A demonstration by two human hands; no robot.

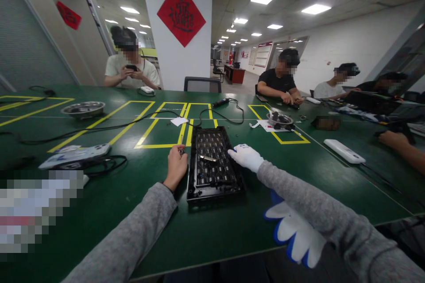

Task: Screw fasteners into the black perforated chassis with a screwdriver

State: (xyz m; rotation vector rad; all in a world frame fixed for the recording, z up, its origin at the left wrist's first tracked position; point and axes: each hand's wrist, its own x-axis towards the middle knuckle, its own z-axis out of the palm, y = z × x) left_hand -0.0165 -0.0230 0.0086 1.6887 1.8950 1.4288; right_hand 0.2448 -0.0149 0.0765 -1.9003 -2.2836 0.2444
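A black rectangular plastic tray (215,191) lies lengthwise before me, with rows of round recesses and small loose parts inside. A small shiny metal piece (208,158) rests across its middle. Bare and curled closed, my left hand (176,163) is at the tray's left edge; a thin, light-coloured tip pokes up from its fingers, too small to name. On the opposite side, my right hand (247,156) wears a white glove and grips the tray's right rim. A spare white-and-blue glove (295,230) lies at the table's front edge, under my right forearm.
Yellow tape outlines mark the green table (139,212). A metal bowl (83,108) is at far left, another bowl of dark parts (280,119) right of centre. Black cables cross the surface. A phone (78,154) lies left, a white power bank (344,151) right. Several people sit around.
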